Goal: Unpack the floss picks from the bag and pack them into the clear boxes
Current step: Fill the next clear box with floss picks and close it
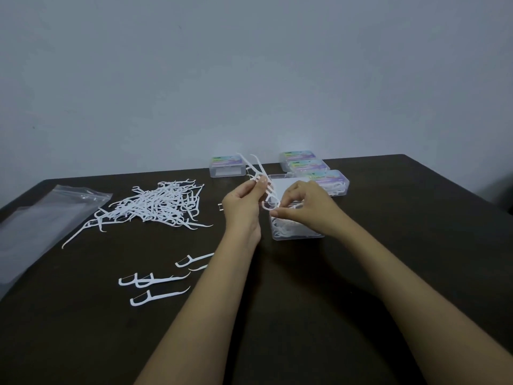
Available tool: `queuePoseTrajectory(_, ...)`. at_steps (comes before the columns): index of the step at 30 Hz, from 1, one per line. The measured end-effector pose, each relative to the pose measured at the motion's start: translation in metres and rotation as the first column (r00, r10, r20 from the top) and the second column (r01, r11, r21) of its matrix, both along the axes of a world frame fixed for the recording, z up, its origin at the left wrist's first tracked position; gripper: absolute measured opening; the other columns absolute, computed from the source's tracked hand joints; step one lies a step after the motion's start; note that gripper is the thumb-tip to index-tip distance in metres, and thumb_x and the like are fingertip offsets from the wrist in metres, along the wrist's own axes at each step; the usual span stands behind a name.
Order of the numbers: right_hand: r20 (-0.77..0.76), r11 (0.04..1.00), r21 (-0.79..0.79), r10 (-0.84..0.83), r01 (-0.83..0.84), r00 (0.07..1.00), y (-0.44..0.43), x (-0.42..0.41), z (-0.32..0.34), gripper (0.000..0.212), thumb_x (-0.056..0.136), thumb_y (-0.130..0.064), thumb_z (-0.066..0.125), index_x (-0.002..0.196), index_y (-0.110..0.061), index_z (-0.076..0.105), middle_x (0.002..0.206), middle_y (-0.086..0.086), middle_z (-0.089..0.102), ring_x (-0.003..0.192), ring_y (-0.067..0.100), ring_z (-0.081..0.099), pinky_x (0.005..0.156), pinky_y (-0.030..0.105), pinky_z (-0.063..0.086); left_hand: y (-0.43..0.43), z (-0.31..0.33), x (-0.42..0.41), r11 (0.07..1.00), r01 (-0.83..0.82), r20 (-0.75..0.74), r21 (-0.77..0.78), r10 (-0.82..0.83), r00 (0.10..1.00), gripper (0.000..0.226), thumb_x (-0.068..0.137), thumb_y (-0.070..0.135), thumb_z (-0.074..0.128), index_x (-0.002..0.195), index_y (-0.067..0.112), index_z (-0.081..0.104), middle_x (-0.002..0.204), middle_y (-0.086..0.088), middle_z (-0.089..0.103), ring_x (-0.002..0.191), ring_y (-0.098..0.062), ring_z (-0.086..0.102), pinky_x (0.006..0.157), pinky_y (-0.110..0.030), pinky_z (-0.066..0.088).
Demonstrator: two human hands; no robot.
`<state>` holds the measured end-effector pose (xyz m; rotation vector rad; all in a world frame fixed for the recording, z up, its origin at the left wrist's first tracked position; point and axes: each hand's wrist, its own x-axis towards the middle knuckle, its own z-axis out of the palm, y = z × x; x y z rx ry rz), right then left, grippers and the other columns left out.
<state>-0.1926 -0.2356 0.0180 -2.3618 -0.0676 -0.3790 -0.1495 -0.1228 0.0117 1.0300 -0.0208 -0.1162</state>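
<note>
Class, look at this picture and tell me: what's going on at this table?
A person is packing floss picks into clear boxes. The left hand holds a small bunch of picks, and the right hand pinches its lower end above an open clear box that is partly filled. A large pile of picks and a few loose picks lie to the left beside the plastic bag. Four lidded boxes sit at the back of the table.

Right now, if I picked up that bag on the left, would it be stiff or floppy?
Probably floppy: the bag lies flat and creased. Likely very light: it looks empty, the picks piled beside it. Its glossy film may slip.
</note>
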Motion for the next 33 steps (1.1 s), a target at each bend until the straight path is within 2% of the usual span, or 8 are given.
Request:
queuePoseTrajectory(3, -0.005, 1.0, 0.009, 0.008, -0.008, 1.0, -0.004, -0.002, 0.003, 0.012, 0.075, -0.021, 0.074, 0.079, -0.01, 0.074, 0.07, -0.019, 0.054, 0.068, -0.004, 0.051, 0.064, 0.01, 0.037, 0.003, -0.001, 0.001, 1.0, -0.019, -0.047, -0.017, 0.019, 0.999, 0.016, 0.084, 0.005, 0.064, 0.072, 0.014, 0.061, 0.06, 0.006, 0.064, 0.064, -0.007, 0.055, 0.062, -0.018, 0.041)
queuePoseTrajectory(6, -0.044, 1.0, 0.025, 0.015, -0.014, 0.999, -0.011, -0.004, 0.006, 0.013, 0.077, -0.018, 0.073, 0.085, -0.007, 0.073, 0.07, -0.016, 0.057, 0.057, -0.015, 0.05, 0.053, 0.004, 0.037, 0.005, -0.003, 0.004, 0.998, -0.048, -0.068, -0.045, 0.045, 0.997, 0.017, 0.084, 0.004, 0.064, 0.072, 0.015, 0.061, 0.052, 0.012, 0.064, 0.065, -0.005, 0.056, 0.066, -0.017, 0.043)
queuePoseTrajectory(10, -0.057, 0.987, 0.159, 0.013, -0.003, 0.998, -0.021, -0.007, 0.011, 0.009, 0.078, -0.007, 0.071, 0.087, -0.008, 0.072, 0.077, -0.002, 0.065, 0.064, 0.0, 0.055, 0.06, 0.007, 0.042, 0.008, -0.006, 0.007, 0.996, -0.078, -0.064, -0.044, 0.075, 0.995, 0.015, 0.082, 0.002, 0.065, 0.073, 0.013, 0.061, 0.051, 0.011, 0.063, 0.054, 0.0, 0.058, 0.057, -0.012, 0.047)
queuePoseTrajectory(16, -0.076, 0.934, 0.355, -0.014, 0.04, 0.997, -0.03, -0.011, 0.014, 0.017, 0.077, 0.001, 0.069, 0.074, -0.014, 0.061, 0.051, -0.005, 0.064, 0.05, 0.005, 0.059, 0.063, 0.023, 0.05, 0.004, -0.009, 0.008, 0.997, -0.082, -0.027, -0.005, 0.082, 0.996, 0.014, 0.08, -0.002, 0.067, 0.073, 0.009, 0.062, 0.05, 0.009, 0.064, 0.051, -0.001, 0.059, 0.057, -0.012, 0.05)
queuePoseTrajectory(21, -0.137, 0.987, 0.156, -0.01, 0.032, 0.99, -0.027, -0.011, 0.015, 0.02, 0.075, -0.006, 0.073, 0.071, -0.019, 0.059, 0.053, -0.011, 0.063, 0.051, -0.001, 0.059, 0.056, 0.01, 0.045, 0.001, -0.014, 0.008, 0.996, -0.061, 0.024, 0.058, 0.06, 0.998, 0.014, 0.079, -0.003, 0.067, 0.072, 0.008, 0.063, 0.053, 0.008, 0.065, 0.053, -0.001, 0.06, 0.063, -0.013, 0.052)
queuePoseTrajectory(24, -0.173, 0.999, 0.051, 0.006, 0.003, 0.985, -0.024, -0.01, 0.013, 0.023, 0.074, -0.007, 0.075, 0.077, -0.023, 0.059, 0.064, -0.006, 0.064, 0.061, 0.004, 0.062, 0.06, 0.013, 0.046, 0.001, -0.014, 0.007, 0.993, -0.062, 0.034, 0.105, 0.058, 0.998, 0.012, 0.079, -0.003, 0.068, 0.074, 0.007, 0.063, 0.063, 0.002, 0.066, 0.058, -0.005, 0.06, 0.066, -0.015, 0.051)
queuePoseTrajectory(29, -0.191, 0.996, -0.083, 0.021, -0.037, 0.981, -0.02, -0.007, 0.01, 0.013, 0.075, -0.008, 0.074, 0.087, -0.015, 0.072, 0.076, 0.004, 0.068, 0.064, 0.006, 0.054, 0.058, 0.009, 0.041, 0.001, -0.015, 0.006, 0.988, -0.068, 0.064, 0.136, 0.06, 0.996, 0.015, 0.078, -0.005, 0.067, 0.072, 0.008, 0.062, 0.053, 0.008, 0.065, 0.052, -0.001, 0.059, 0.058, -0.011, 0.05)
queuePoseTrajectory(33, -0.212, 0.985, -0.161, 0.025, -0.06, 0.977, -0.019, -0.007, 0.01, 0.019, 0.08, -0.012, 0.07, 0.098, -0.009, 0.073, 0.09, 0.007, 0.07, 0.065, 0.001, 0.05, 0.054, 0.001, 0.037, 0.002, -0.016, 0.007, 0.984, -0.072, 0.064, 0.162, 0.062, 0.996, 0.018, 0.077, -0.005, 0.068, 0.07, 0.01, 0.061, 0.053, 0.008, 0.065, 0.056, -0.005, 0.059, 0.065, -0.016, 0.051)
